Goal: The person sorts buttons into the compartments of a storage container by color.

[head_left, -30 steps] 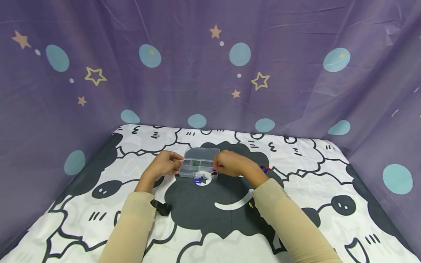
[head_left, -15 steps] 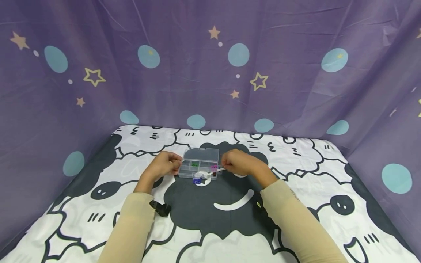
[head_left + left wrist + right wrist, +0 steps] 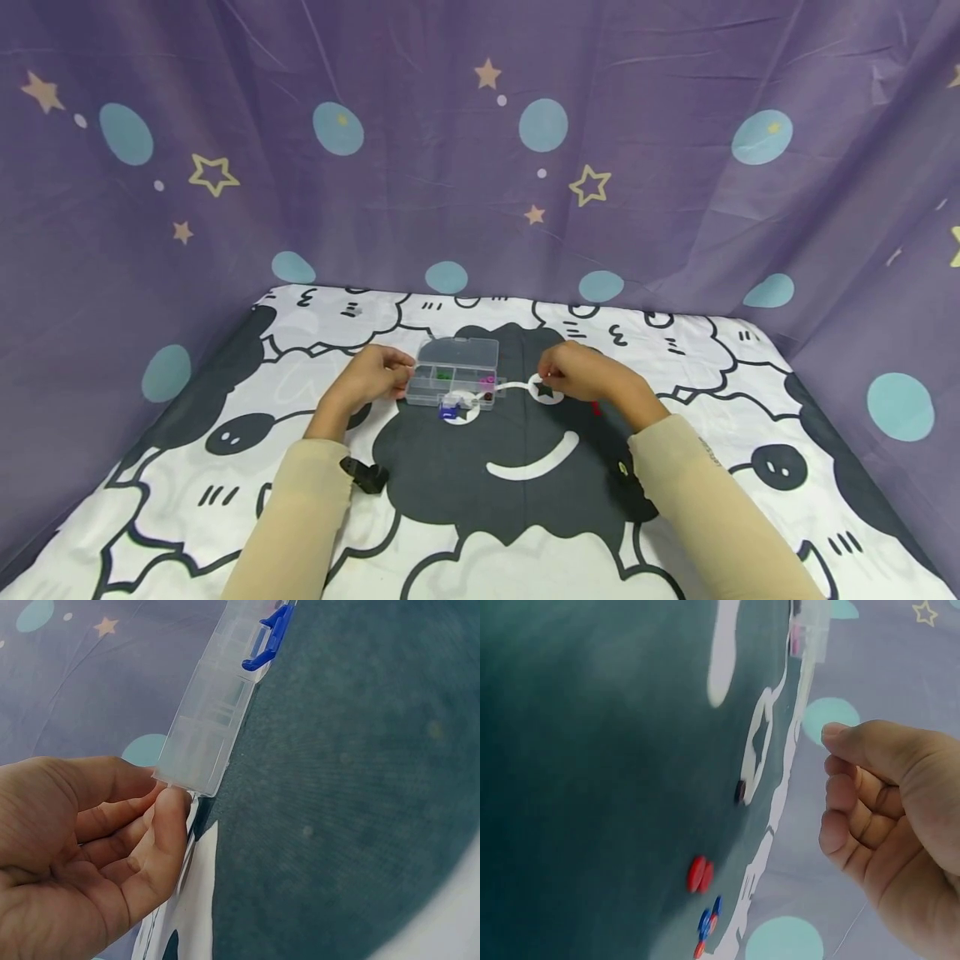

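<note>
A clear plastic compartment box [image 3: 417,401] stands with its lid raised in the head view. Green pieces [image 3: 444,375], pink pieces [image 3: 488,380] and dark brown ones [image 3: 488,397] lie in separate compartments. On its front edge is a blue latch [image 3: 271,641]. My left hand [image 3: 97,840] pinches the box's left end between thumb and fingers. To the right of the box, my right hand [image 3: 577,371] hovers with loosely curled fingers; nothing shows between them in the right wrist view. Below that hand lie a small dark piece [image 3: 740,791], red round pieces [image 3: 697,874] and several blue and red ones [image 3: 705,922].
A cloth printed with cartoon sheep [image 3: 517,508] covers the table. Behind it hangs a purple curtain [image 3: 420,208] with stars and dots. Black wrist gear [image 3: 365,475] shows beside the left sleeve.
My right hand has moved right, away from the box, uncovering the pink and brown pieces and then the printed white line and star. The left hand has stayed at the box's left end.
</note>
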A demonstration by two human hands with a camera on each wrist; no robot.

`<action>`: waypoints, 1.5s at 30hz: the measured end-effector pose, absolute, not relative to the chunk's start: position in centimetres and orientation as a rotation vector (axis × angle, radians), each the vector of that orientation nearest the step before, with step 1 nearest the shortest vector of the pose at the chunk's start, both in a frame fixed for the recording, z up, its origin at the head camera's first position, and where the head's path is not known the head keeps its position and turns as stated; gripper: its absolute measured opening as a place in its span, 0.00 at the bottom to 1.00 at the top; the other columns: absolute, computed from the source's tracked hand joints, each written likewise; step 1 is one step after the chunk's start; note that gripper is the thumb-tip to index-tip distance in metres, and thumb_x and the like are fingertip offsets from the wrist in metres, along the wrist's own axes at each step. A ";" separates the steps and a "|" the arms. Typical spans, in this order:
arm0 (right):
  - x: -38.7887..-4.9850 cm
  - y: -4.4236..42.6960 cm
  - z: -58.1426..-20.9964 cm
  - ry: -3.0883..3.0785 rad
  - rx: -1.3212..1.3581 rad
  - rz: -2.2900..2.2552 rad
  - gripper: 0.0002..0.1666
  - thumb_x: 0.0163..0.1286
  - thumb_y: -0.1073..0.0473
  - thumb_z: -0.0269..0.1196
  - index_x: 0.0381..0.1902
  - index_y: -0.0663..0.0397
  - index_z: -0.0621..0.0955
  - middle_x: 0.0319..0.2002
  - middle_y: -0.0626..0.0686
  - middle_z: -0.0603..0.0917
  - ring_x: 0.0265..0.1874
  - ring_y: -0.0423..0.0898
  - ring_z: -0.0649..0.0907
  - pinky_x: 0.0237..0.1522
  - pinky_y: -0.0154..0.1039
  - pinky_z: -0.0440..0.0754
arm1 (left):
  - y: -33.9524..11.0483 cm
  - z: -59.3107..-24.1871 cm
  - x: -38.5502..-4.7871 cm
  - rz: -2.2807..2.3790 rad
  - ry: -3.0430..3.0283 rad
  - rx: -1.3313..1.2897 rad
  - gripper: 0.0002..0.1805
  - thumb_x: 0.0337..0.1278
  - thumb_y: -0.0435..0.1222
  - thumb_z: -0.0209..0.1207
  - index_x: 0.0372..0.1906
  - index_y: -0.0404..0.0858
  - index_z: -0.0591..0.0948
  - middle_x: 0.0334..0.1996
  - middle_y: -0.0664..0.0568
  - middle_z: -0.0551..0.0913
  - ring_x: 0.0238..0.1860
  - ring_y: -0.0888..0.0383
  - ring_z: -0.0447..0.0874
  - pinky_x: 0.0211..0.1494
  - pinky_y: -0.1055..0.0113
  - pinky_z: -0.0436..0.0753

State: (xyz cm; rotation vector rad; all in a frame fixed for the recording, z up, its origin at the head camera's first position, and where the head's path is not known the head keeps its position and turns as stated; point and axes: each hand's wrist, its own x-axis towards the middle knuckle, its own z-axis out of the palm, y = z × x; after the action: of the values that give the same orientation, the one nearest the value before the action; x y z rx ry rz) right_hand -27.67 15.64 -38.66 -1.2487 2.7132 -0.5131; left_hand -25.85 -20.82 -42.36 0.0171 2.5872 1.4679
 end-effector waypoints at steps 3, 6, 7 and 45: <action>-27.8 16.3 -38.8 2.719 -1.263 -0.518 0.03 0.70 0.69 0.65 0.35 0.60 0.85 0.25 0.43 0.78 0.21 0.36 0.72 0.28 0.34 0.75 | -20.9 -42.4 -25.9 1.462 2.588 0.018 0.15 0.72 0.30 0.58 0.57 0.28 0.81 0.41 0.40 0.83 0.31 0.57 0.85 0.35 0.65 0.89; -27.9 16.9 -39.1 2.724 -1.281 -0.503 0.03 0.69 0.69 0.66 0.34 0.59 0.85 0.24 0.43 0.77 0.21 0.36 0.72 0.29 0.35 0.76 | -20.9 -42.4 -25.8 1.461 2.585 0.008 0.15 0.72 0.31 0.59 0.57 0.28 0.81 0.41 0.41 0.83 0.31 0.56 0.85 0.35 0.65 0.89; -27.9 17.1 -39.2 2.725 -1.279 -0.502 0.04 0.69 0.68 0.66 0.33 0.58 0.85 0.24 0.43 0.78 0.21 0.36 0.73 0.29 0.35 0.77 | -21.0 -42.4 -25.8 1.458 2.585 0.014 0.15 0.72 0.31 0.59 0.58 0.28 0.81 0.41 0.41 0.83 0.31 0.56 0.85 0.35 0.65 0.89; -29.4 19.4 -40.8 2.626 -1.109 -0.506 0.03 0.64 0.66 0.72 0.33 0.53 0.89 0.27 0.42 0.85 0.27 0.35 0.81 0.32 0.34 0.82 | -20.8 -42.5 -26.1 1.490 2.559 -0.003 0.15 0.72 0.28 0.57 0.58 0.27 0.81 0.42 0.40 0.83 0.31 0.57 0.85 0.35 0.65 0.88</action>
State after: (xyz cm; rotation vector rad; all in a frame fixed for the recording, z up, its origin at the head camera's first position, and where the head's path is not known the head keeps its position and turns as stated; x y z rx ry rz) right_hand -29.42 19.37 -40.81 -1.1094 2.6258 -0.5059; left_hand -26.09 -20.81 -42.45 -0.0034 2.5587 1.4897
